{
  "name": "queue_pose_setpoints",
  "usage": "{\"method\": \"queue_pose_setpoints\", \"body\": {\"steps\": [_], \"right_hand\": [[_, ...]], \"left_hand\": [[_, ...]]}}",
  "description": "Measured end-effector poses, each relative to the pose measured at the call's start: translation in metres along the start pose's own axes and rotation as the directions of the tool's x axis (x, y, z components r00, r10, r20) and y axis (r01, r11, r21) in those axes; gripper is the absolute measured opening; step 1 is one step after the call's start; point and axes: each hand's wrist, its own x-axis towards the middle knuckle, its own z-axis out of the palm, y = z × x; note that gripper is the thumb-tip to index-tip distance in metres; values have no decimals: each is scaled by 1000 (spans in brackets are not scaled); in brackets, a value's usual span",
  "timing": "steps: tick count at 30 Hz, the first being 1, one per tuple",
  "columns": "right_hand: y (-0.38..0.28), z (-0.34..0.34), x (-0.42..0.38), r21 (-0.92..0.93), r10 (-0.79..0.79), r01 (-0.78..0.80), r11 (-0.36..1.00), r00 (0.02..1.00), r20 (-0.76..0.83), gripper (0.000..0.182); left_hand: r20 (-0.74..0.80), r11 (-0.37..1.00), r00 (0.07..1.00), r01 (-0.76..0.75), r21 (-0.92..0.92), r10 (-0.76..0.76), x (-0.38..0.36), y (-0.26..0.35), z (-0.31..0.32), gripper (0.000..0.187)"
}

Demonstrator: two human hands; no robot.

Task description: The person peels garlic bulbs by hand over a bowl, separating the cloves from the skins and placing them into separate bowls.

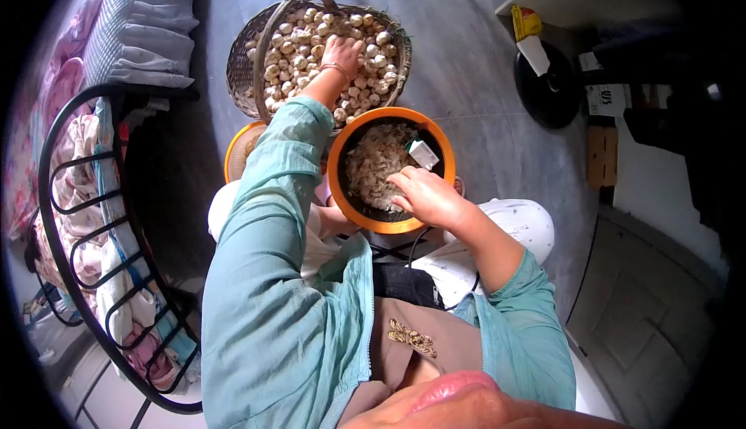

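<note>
My left hand (342, 54) reaches into a wicker basket (235, 71) of garlic bulbs (373, 104), its bent fingers touching the bulbs. Whether it grips one is hidden. Below the basket stands a dark round tub with an orange rim (336, 157), holding pale, dry garlic skins (373, 161). Over the tub's lower right part is my right hand (423, 194), its thumb apart from its fingers and nothing visible between them. A small white and green object (422, 154) lies in the tub, at the right of the skins.
Another orange-rimmed container (235, 153) is partly hidden behind my left sleeve. A black metal rail frame (54, 172) with cloths stands at the left. On the right are a round black object (544, 91), a brown box (601, 155) and a grey door (641, 297).
</note>
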Motion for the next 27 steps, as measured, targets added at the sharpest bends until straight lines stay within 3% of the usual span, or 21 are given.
{"method": "queue_pose_setpoints", "body": {"steps": [2, 7, 11, 15, 21, 25, 27], "right_hand": [[2, 0, 0, -1, 5, -5, 1000, 1000, -6, 33], [1, -1, 1, 14, 21, -21, 1000, 1000, -2, 33], [2, 0, 0, 13, 19, -19, 1000, 999, -35, 29], [6, 1, -1, 33, 13, -10, 999, 998, -66, 30], [2, -3, 2, 34, 24, -23, 999, 998, -50, 32], [9, 5, 2, 29, 26, -24, 999, 999, -39, 33], [9, 3, 4, 19, 12, -11, 1000, 999, -42, 33]], "left_hand": [[117, 973, 986, 90, 212, -117, 12, 11, -2, 26], [252, 947, 927, 221, 232, -278, 44, 27, 4, 33], [264, 930, 908, 257, 262, -325, 59, 23, 18, 33], [385, 910, 870, 150, 387, -308, 62, 24, 9, 35], [305, 875, 824, 476, 84, -477, 51, 16, 11, 49], [297, 827, 807, 555, -91, -510, 26, 17, -12, 44], [213, 803, 830, 554, -220, -515, 16, 13, -10, 44]]}}
